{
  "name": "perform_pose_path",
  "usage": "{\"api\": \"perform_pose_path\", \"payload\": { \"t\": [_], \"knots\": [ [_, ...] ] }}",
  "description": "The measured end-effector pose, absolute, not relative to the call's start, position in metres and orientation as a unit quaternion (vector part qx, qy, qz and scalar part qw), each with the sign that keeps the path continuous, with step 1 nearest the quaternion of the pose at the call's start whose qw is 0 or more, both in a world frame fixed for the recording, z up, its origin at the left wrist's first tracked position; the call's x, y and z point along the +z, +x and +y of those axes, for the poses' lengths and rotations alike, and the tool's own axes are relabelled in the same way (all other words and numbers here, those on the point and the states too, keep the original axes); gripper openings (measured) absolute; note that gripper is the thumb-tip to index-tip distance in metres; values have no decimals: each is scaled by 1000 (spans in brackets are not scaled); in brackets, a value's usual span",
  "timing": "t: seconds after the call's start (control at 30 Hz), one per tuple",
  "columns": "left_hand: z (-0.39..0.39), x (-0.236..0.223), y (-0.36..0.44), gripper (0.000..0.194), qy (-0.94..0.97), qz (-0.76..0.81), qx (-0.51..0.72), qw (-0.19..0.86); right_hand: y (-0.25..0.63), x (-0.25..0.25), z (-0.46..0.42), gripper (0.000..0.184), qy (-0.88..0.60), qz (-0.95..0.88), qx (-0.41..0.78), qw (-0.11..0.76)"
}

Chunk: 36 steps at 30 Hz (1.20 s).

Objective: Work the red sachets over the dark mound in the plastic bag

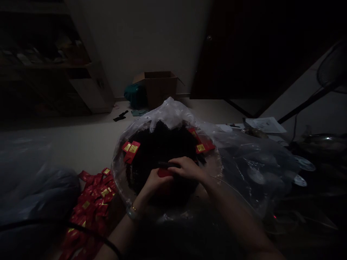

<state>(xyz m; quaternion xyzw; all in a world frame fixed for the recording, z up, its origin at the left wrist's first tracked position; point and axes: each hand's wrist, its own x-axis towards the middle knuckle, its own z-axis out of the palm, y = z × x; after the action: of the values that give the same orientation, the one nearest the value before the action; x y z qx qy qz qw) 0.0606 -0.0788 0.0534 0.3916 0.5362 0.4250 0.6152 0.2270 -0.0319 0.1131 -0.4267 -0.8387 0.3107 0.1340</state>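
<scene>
My left hand (155, 182) is closed around a red packet (165, 173). My right hand (187, 168) grips a black bar-shaped handheld tool (166, 165), which lies across the top edge of the packet. Both hands are over a wide round container lined with clear plastic (119, 159). Inside it is a heap of dark loose material (168, 144) that looks like tea leaves. Red packets with gold labels (132, 150) rest on the heap's left side, and more red packets (204, 146) lie at its right. Poor light hides the tool's details.
A large pile of red packets (93, 202) is at the lower left, beside a dark bag (54, 195). Clear plastic sheeting (252, 166) and a thin pale cord (233, 189) stretch to the right. Behind stand a cardboard box (161, 88) and a shelf unit (92, 83).
</scene>
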Motion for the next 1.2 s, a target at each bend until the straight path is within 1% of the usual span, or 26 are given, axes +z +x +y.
{"api": "perform_pose_path", "payload": {
  "t": [0.1, 0.2, 0.4, 0.57, 0.67, 0.77, 0.87, 0.93, 1.03, 1.1, 1.2],
  "knots": [
    [-78, 54, 62, 35, 397, 534, 424, 615, 228, 113, -30, 32, -422, -837, 316, 146],
    [-78, 55, 62, 36, 395, 530, 425, 619, 229, 113, -29, 29, -424, -842, 304, 135],
    [-78, 56, 60, 33, 395, 527, 420, 624, 228, 115, -30, 31, -435, -841, 295, 130],
    [-74, 55, 58, 32, 394, 534, 453, 595, 226, 116, -32, 29, -439, -852, 264, 104],
    [-71, 55, 57, 28, 381, 543, 476, 578, 226, 111, -31, 31, -421, -855, 283, 109],
    [-70, 54, 56, 29, 355, 549, 490, 577, 228, 104, -27, 35, -411, -835, 334, 153],
    [-69, 54, 54, 35, 328, 543, 506, 584, 230, 97, -22, 41, -455, -779, 367, 226],
    [-68, 53, 54, 37, 315, 540, 517, 584, 228, 90, -20, 48, -474, -746, 383, 269],
    [-66, 51, 56, 41, 317, 535, 536, 571, 222, 79, -20, 59, -452, -714, 424, 324],
    [-65, 49, 59, 44, 325, 530, 536, 571, 216, 73, -22, 62, -439, -695, 454, 343],
    [-66, 46, 61, 47, 341, 519, 521, 585, 210, 70, -24, 58, -435, -666, 492, 354]
  ]
}}
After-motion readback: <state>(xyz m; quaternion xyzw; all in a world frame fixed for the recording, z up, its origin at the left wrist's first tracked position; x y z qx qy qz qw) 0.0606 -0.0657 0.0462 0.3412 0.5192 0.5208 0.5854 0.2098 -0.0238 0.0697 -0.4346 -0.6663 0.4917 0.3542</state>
